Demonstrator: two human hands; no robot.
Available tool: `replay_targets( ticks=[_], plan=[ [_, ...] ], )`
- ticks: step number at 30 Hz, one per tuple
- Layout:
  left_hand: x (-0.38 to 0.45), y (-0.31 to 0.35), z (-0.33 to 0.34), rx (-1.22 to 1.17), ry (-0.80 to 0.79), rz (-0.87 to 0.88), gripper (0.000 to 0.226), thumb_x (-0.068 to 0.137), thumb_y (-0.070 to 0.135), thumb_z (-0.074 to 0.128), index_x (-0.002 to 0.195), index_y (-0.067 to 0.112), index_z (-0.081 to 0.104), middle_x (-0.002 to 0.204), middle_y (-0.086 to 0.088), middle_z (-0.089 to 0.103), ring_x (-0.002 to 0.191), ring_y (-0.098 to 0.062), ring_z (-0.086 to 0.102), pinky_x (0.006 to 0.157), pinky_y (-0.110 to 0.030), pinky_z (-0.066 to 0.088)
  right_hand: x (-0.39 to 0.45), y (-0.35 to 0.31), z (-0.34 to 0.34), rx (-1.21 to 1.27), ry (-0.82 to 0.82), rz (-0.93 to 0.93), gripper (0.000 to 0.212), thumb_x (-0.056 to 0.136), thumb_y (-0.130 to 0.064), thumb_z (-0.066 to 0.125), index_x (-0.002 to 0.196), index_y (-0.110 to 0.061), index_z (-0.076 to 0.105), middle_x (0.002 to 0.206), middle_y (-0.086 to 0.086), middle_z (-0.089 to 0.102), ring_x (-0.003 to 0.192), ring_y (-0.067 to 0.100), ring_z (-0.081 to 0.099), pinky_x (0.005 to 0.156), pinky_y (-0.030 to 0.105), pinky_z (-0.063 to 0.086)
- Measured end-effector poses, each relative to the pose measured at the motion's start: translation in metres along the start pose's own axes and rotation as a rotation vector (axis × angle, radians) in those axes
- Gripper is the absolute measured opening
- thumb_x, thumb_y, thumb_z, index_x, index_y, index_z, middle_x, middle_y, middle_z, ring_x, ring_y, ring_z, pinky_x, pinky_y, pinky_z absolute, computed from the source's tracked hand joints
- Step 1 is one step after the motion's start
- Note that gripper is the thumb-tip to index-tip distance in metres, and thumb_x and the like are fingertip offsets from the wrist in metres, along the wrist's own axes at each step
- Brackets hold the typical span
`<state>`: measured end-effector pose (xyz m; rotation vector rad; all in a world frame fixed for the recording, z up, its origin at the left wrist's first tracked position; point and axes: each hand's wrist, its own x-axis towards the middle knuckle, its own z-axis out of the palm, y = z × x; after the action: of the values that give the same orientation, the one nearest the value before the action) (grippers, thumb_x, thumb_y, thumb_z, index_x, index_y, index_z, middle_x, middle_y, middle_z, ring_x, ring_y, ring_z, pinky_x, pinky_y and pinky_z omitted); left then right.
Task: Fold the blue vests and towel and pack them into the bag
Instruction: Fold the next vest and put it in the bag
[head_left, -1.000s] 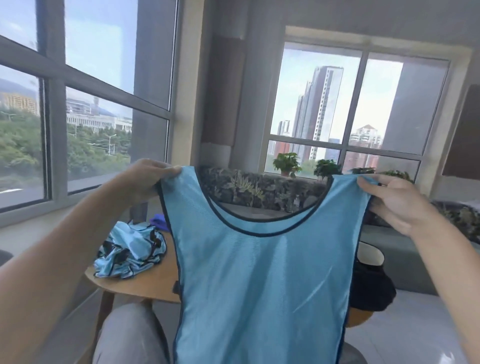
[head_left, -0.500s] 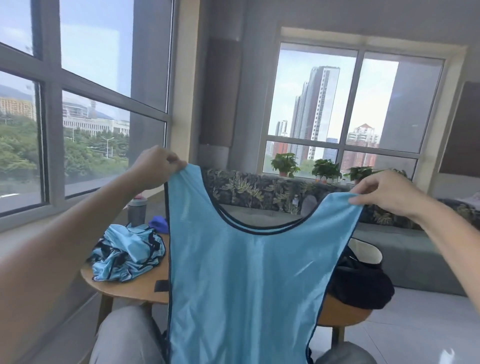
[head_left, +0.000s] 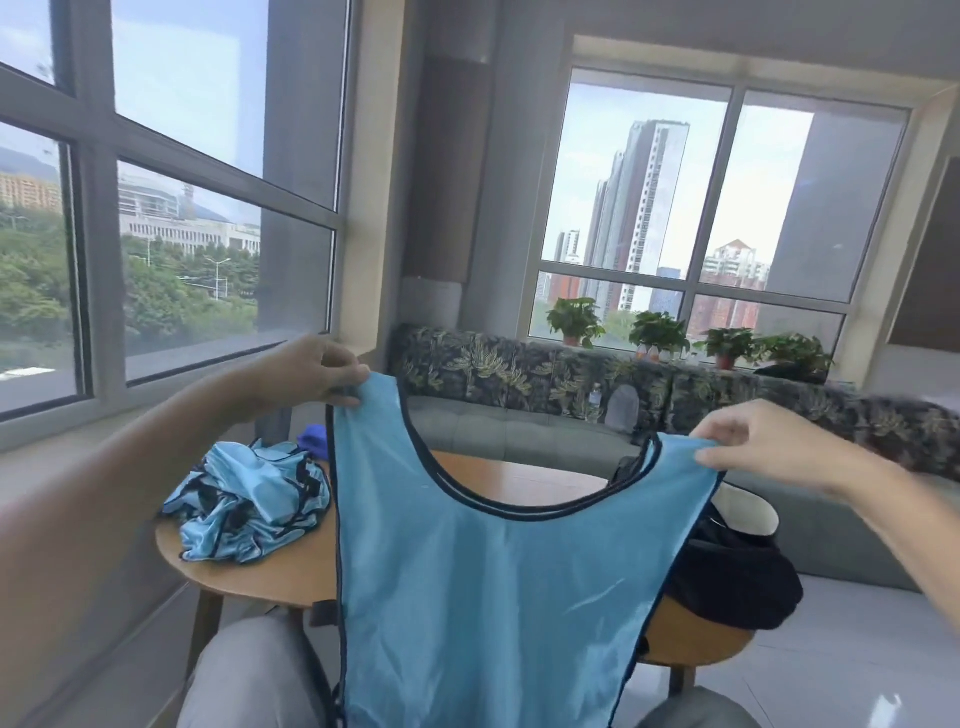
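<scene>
You held one blue vest (head_left: 493, 587) up in the air in front of you, above your lap and the near edge of the round table (head_left: 519, 470). Your left hand (head_left: 317, 366) pinched the left shoulder strap between thumb and fingers, and your right hand (head_left: 763, 447) pinched the right strap the same way, with the right strap lower than the left, so the vest hung slightly askew. The body of the vest draped down flat, past the bottom of the view.

On the left edge of the table lay a crumpled heap of more blue vests (head_left: 249, 504), with a darker blue cloth (head_left: 311, 441), probably the towel, just behind it. The black bag (head_left: 727, 566) sat at the right edge, partly hidden by the vest you were holding, and whether its mouth stood open I could not tell.

Nothing looked folded or packed at that point, so I judged the task barely begun. The risks as I saw them: thin, slick fabric held by two small pinches could slip from either hand; the uneven straps could give you a crooked fold; and laying the vest down could drag the hem across the heap, or nudge the bag, which appeared to overhang the right edge.
</scene>
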<state>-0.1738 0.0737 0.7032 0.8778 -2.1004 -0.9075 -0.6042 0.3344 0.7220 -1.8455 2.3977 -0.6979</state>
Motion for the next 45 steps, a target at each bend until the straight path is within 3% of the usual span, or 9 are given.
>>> replay_targets(
  ticks=[8,11,14,22,27,32,39,42,45],
  plan=[
    [0.011,-0.022,0.019,0.207,0.191,0.073,0.031,0.104,0.022,0.057,0.078,0.007,0.064,0.074,-0.012,0.066,0.075,-0.027,0.072,0.057,-0.018,0.056,0.018,0.005,0.05,-0.094,0.211,0.015,0.022,0.091,-0.029,0.074,0.073,-0.025,0.061,0.067,-0.001,0.067,0.058,0.003,0.064,0.064,0.032,0.049],
    [0.022,-0.042,0.029,0.253,0.226,0.081,0.035,0.104,0.028,0.056,0.072,0.014,0.06,0.065,-0.004,0.062,0.063,-0.015,0.07,0.071,-0.045,0.062,0.029,0.011,0.066,-0.07,0.215,0.043,0.024,0.095,-0.029,0.069,0.075,-0.027,0.056,0.066,0.0,0.061,0.058,0.009,0.064,0.067,0.043,0.057],
    [0.036,-0.059,0.043,0.286,0.265,0.061,0.036,0.105,0.03,0.054,0.072,0.016,0.058,0.062,0.0,0.06,0.054,-0.008,0.067,0.072,-0.049,0.061,0.044,0.016,0.082,-0.117,0.213,0.064,0.025,0.1,-0.032,0.06,0.078,-0.036,0.048,0.073,-0.002,0.058,0.07,0.02,0.062,0.072,0.049,0.057],
    [0.107,-0.113,0.081,0.328,0.281,-0.031,0.039,0.106,0.029,0.052,0.068,0.018,0.048,0.067,-0.009,0.061,0.059,-0.023,0.071,0.056,-0.034,0.048,0.123,0.042,0.139,-0.319,0.216,0.105,0.023,0.102,-0.035,0.052,0.084,-0.025,0.041,0.079,-0.002,0.051,0.076,0.032,0.056,0.069,0.048,0.049],
    [0.168,-0.171,0.1,0.332,0.223,-0.117,0.039,0.106,0.03,0.051,0.069,0.018,0.051,0.065,-0.009,0.061,0.067,-0.032,0.067,0.068,-0.047,0.059,0.185,0.072,0.184,-0.377,0.148,0.113,0.017,0.101,-0.032,0.054,0.09,-0.019,0.052,0.083,0.004,0.057,0.081,0.037,0.062,0.066,0.041,0.044],
    [0.202,-0.24,0.14,0.354,0.19,-0.2,0.04,0.105,0.027,0.052,0.07,0.008,0.049,0.066,-0.011,0.059,0.069,-0.036,0.064,0.072,-0.049,0.053,0.229,0.109,0.256,-0.386,0.056,0.106,0.018,0.103,-0.033,0.051,0.09,-0.02,0.05,0.083,0.003,0.057,0.077,0.034,0.062,0.06,0.039,0.042],
    [0.221,-0.317,0.18,0.445,0.093,-0.332,0.039,0.104,0.025,0.052,0.073,0.003,0.047,0.062,-0.011,0.055,0.067,-0.037,0.058,0.064,-0.047,0.046,0.26,0.15,0.34,-0.451,-0.029,0.128,0.023,0.099,-0.031,0.059,0.085,-0.014,0.051,0.079,0.005,0.055,0.07,0.038,0.061,0.054,0.038,0.041],
    [0.221,-0.332,0.191,0.484,0.028,-0.371,0.031,0.104,0.025,0.052,0.081,0.004,0.053,0.072,-0.012,0.06,0.077,-0.038,0.059,0.069,-0.046,0.046,0.261,0.157,0.362,-0.473,-0.069,0.13,0.02,0.096,-0.026,0.066,0.087,-0.012,0.055,0.078,0.002,0.05,0.073,0.033,0.059,0.052,0.035,0.039],
    [0.214,-0.336,0.198,0.544,0.014,-0.358,0.015,0.1,0.021,0.06,0.105,0.007,0.058,0.102,-0.013,0.062,0.094,-0.036,0.058,0.079,-0.044,0.045,0.258,0.163,0.374,-0.441,-0.026,0.128,0.019,0.09,-0.02,0.071,0.101,-0.007,0.062,0.098,0.007,0.056,0.093,0.031,0.056,0.057,0.039,0.05]
  ],
)
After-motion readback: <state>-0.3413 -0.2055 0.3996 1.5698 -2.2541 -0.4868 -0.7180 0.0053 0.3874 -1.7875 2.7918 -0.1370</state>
